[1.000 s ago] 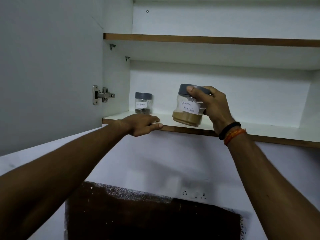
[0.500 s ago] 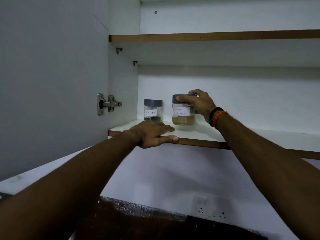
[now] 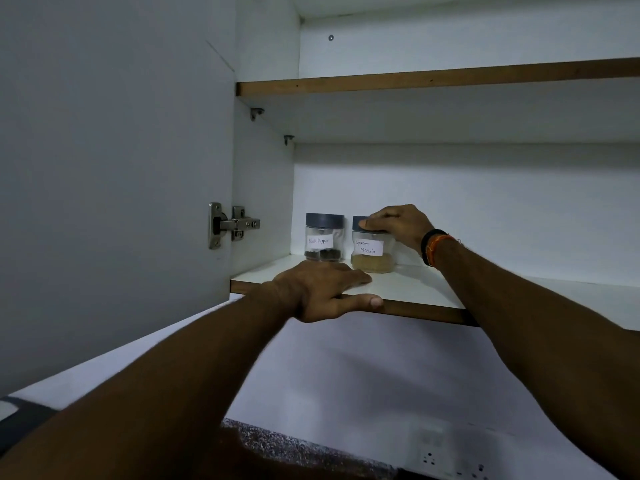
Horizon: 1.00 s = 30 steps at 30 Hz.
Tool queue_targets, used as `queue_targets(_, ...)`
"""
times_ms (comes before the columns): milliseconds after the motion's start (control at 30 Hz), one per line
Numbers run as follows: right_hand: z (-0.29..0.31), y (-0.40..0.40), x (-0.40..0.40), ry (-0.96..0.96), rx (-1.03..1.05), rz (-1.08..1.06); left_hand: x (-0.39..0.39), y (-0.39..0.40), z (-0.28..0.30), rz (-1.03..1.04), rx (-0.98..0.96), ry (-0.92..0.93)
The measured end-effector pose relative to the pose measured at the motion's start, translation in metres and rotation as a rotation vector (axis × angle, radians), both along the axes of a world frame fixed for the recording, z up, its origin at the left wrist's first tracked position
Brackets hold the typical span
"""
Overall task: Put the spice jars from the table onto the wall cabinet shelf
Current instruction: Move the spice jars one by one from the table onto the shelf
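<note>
Grey-lidded Garam Masala jar [image 3: 372, 251] in right hand [image 3: 398, 224] grip, left hand [image 3: 322, 292] flat on shelf [image 3: 415, 292] edge

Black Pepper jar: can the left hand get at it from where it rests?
Probably yes. The left hand lies flat on the shelf edge just in front of the Black Pepper jar, with nothing between them.

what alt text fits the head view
A right hand grips the lid of a garam masala jar standing on a cabinet shelf, beside a black pepper jar. The left hand rests flat on the shelf's front edge.
</note>
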State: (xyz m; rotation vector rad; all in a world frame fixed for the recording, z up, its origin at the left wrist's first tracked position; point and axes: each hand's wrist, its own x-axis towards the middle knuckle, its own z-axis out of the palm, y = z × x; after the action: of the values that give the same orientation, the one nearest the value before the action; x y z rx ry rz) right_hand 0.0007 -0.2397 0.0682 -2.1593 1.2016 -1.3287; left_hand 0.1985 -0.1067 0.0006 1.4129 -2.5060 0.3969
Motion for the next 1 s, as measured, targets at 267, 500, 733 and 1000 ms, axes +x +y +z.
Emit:
queue_targets(267,0.008,-0.018,0.009,0.148,-0.048,-0.093,0.001,0.0,0.0,-0.005,-0.015,0.009)
queue_targets(500,0.005,-0.028,0.015,0.12,-0.077,-0.13,0.0,-0.002,-0.001,-0.004,-0.021,0.01)
queue_targets(733,0.002,-0.029,0.016,0.08,-0.063,-0.116,0.001,-0.003,-0.002,-0.006,-0.035,0.015)
queue_targets(1000,-0.006,-0.023,0.017,0.079,-0.075,-0.112,0.0,-0.004,-0.001,-0.001,-0.032,0.002)
